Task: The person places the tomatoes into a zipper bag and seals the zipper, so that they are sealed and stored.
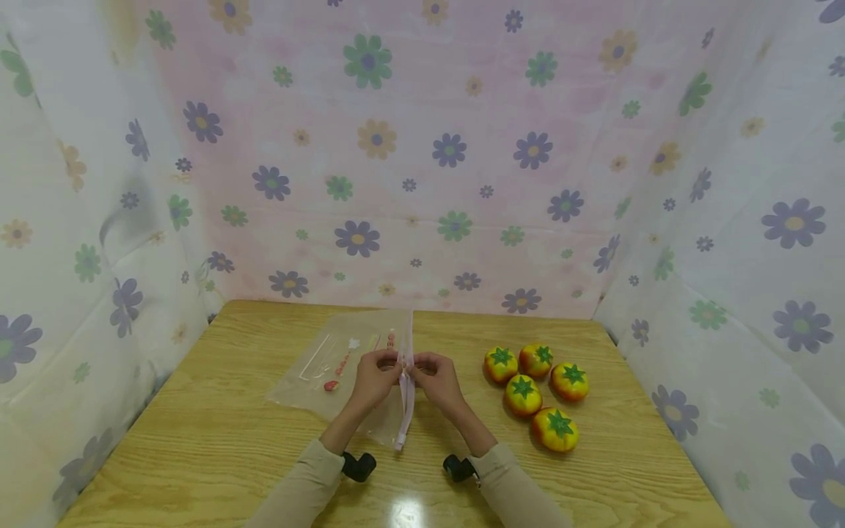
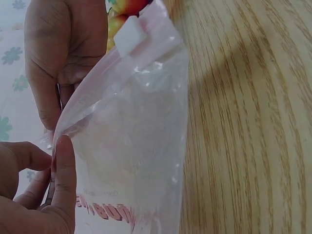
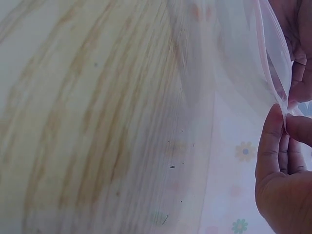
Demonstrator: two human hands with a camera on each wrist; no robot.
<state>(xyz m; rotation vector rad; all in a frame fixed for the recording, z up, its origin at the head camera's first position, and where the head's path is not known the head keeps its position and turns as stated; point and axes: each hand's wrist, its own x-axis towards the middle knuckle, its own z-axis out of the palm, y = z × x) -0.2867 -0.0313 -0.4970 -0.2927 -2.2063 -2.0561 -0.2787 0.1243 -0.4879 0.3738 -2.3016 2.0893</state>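
A clear zip bag (image 1: 310, 370) with red print and a strawberry picture lies on the table, its pink zip edge (image 1: 408, 411) toward the right. My left hand (image 1: 375, 380) pinches one side of the zip edge near its middle, thumb against fingers. Facing it, my right hand (image 1: 441, 380) pinches the other side, fingertips close to the left ones. In the left wrist view a white slider (image 2: 130, 36) sits at one end of the zip. The right wrist view shows a gap between the bag's two pink-edged lips (image 3: 265, 58).
To the right of the hands, several yellow-orange toy fruits (image 1: 523, 396) with green star-shaped tops stand grouped on the wooden table (image 1: 218, 411). Flower-patterned cloth (image 1: 409, 183) hangs behind the table and along both sides. A black wrist camera (image 1: 359, 467) sits under each forearm.
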